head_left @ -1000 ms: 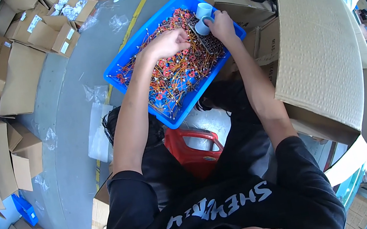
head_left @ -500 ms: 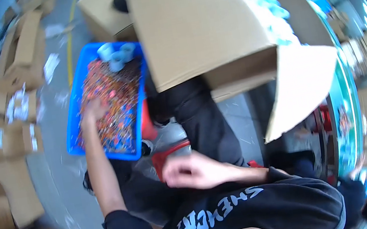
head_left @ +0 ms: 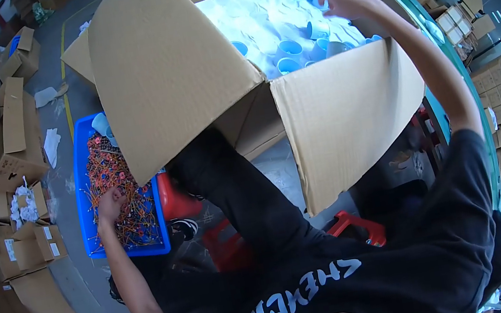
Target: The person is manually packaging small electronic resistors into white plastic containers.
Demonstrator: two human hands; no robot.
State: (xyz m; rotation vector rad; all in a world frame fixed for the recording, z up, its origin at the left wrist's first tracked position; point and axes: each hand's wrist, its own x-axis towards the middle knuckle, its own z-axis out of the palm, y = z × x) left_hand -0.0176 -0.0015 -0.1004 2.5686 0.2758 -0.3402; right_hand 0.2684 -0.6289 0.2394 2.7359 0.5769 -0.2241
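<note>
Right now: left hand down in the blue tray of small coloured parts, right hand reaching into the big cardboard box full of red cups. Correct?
Not quite. The cups in the big cardboard box are light blue, not red, as the head view shows. The rest holds: the left hand is down in the blue tray of small coloured parts, and the right hand reaches into the box.

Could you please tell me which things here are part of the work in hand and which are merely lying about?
In use:
- left hand in blue plastic tray of small orange-red parts
- right hand in large open cardboard box of pale blue cups

Lying about:
- flattened cardboard boxes on floor
- red plastic stool
</note>
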